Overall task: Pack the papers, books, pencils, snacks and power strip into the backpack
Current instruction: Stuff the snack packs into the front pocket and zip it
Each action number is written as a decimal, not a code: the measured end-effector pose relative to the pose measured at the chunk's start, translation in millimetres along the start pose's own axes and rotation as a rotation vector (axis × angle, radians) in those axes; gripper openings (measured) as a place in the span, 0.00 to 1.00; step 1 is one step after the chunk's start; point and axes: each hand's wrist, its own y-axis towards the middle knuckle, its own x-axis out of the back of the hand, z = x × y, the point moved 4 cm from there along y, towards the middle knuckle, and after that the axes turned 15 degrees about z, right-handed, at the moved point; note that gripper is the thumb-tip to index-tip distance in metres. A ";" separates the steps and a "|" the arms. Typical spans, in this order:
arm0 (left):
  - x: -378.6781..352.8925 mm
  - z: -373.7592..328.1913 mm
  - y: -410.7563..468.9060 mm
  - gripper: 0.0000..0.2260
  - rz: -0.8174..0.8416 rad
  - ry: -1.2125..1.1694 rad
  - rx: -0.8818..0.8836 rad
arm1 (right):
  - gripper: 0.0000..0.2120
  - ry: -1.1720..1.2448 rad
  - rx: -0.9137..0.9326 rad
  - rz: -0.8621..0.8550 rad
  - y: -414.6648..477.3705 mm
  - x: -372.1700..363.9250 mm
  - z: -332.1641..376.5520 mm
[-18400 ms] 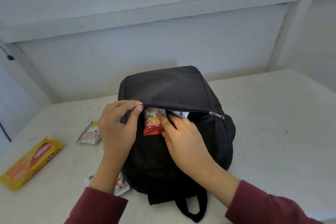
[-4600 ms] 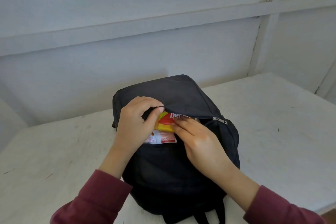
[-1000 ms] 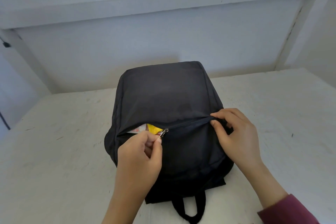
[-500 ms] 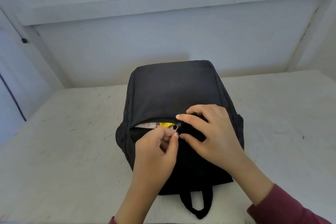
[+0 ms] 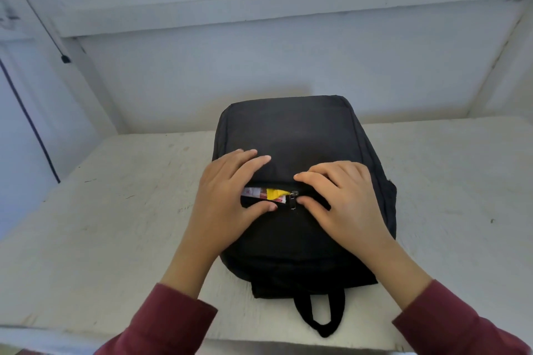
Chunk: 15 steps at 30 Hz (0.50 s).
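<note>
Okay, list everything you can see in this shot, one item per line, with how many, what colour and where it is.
backpack: one, black, lying on the table, centre of view
zipper pull: one, silver, partway along the front pocket opening
snack packets: at least two, one white and red, one yellow, peeking out of the unzipped part of the pocket
carry handle: one, black loop, at the backpack's near end
table: one, white and scuffed, under the backpack
cables: two, dark, on the wall at left
left hand: one, fingers on the flap, thumb below the opening
right hand: one, resting on the backpack just right of the zipper pull
sleeves: two, maroon, bottom edge
</note>
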 end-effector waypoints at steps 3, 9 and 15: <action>-2.7 2.3 6.5 0.29 -0.001 -0.042 0.007 | 0.12 -0.005 0.008 0.001 0.9 0.5 -1.8; -9.5 7.3 12.9 0.31 0.055 -0.160 -0.005 | 0.11 -0.005 0.031 0.000 1.8 3.3 -4.6; -9.2 6.1 16.0 0.25 -0.019 -0.146 0.006 | 0.07 -0.002 0.043 -0.047 3.8 5.1 -6.0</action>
